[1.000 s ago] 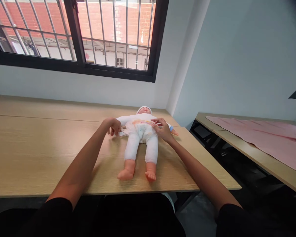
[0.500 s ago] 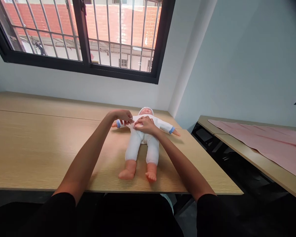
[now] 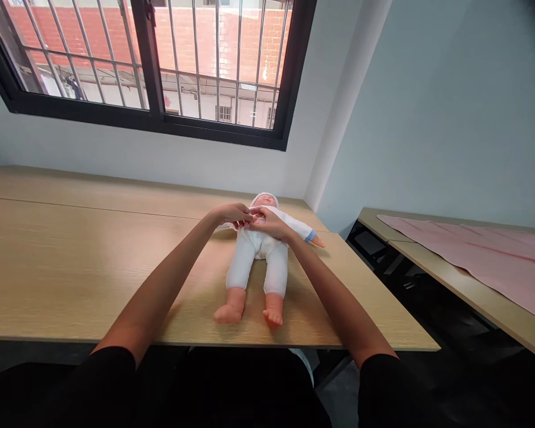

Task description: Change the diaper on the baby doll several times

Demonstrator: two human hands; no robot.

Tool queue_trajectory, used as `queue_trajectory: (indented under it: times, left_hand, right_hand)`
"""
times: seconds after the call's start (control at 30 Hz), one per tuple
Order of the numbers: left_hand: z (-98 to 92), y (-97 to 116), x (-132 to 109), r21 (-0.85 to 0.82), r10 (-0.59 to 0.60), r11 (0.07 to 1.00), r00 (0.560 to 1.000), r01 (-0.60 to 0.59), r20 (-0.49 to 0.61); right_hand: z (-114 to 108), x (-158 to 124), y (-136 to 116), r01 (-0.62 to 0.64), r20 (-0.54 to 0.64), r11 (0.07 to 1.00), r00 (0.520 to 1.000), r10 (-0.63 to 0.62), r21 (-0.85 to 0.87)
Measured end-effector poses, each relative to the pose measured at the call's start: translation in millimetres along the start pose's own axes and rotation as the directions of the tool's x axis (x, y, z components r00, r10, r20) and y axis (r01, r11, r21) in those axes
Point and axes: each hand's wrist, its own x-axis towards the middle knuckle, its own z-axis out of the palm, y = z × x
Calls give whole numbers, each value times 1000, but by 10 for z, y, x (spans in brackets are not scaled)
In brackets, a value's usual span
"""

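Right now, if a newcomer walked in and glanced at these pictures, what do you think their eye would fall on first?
The eye would probably go first to the white-clothed baby doll lying on its back in the middle of the wooden table, with the left hand and right hand meeting over its chest. Above it, the barred window looks out on a red brick wall. To the right, a pink cloth lies spread on a second table.

Your left arm (image 3: 160,285) reached in from 7 o'clock and your right arm (image 3: 339,294) from 5 o'clock, both bare below black sleeves (image 3: 383,380). Your left hand (image 3: 230,214) and right hand (image 3: 271,223) came together near the centre, palms down, fingers (image 3: 248,217) bent inward, nearly meeting at the tips.
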Motion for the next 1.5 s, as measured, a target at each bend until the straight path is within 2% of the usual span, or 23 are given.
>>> queue_trajectory:
  times: [0.07, 0.13, 0.33, 0.47, 0.63, 0.83, 1.1, 1.33, 1.5]
  left_hand:
    - [6, -10, 18, -11, 20, 1000, 1000, -20, -2]
    - [12, -21, 37, -29, 39, 999, 999, -39, -4]
    - [37, -12, 40, -42, 51, 998, 999, -51, 19]
    - [53, 14, 4, -77, 26, 997, 1000, -25, 16]
    - [16, -52, 2, -158, 82, 985, 995, -71, 62]
    - [-20, -43, -23, -74, 57, 996, 998, -55, 24]
    - [-60, -20, -122, 19, -82, 997, 996, 81, 22]
    - [-81, -47, -118, -11, -43, 999, 997, 44, 67]
    - [-77, -27, -128, 12, -56, 998, 996, 55, 66]
  right_hand:
    - [-16, -33, 55, -14, -49, 989, 999, 21, 146]
    - [-17, -65, 92, -6, -80, 979, 996, 23, 206]
    - [15, -94, 90, 55, -80, 969, 996, -36, 242]
    - [27, -88, 85, 54, -97, 967, 995, -31, 249]
    - [28, -95, 65, -20, -168, 940, 982, 82, 340]
    - [-12, -120, -13, -116, -148, 823, 961, 235, 556]
    - [-23, -141, -62, -124, -176, 789, 943, 283, 601]
    - [-25, -142, -68, -126, -139, 773, 953, 268, 622]
    - [-16, -135, -38, -92, -186, 821, 954, 235, 563]
